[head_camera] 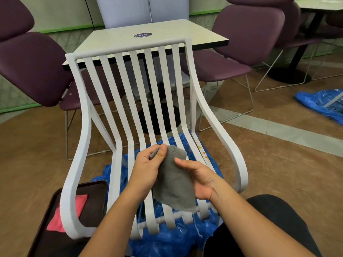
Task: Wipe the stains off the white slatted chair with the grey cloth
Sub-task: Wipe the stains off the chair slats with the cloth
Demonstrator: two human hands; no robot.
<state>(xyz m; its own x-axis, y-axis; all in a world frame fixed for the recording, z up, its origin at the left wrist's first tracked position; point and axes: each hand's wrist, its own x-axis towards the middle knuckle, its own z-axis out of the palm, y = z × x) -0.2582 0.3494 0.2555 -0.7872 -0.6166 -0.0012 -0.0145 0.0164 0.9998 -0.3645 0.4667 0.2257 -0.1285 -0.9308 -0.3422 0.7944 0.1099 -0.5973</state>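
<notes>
The white slatted chair (141, 93) stands in front of me, its seat slats running down toward my knees. Orange-yellow stains (201, 147) dot the rightmost seat slat near the armrest. The grey cloth (173, 182) hangs over the middle of the seat. My left hand (148, 167) pinches its top corner between thumb and fingers. My right hand (199, 178) holds the cloth's right side from beneath, palm turned up and thumb on the fabric.
Blue plastic sheeting (172, 236) lies under the chair, and more (323, 102) lies at the right. A dark tray (74, 219) with a pink cloth (68, 210) sits at lower left. A white table (148, 38) and purple chairs (239, 41) stand behind.
</notes>
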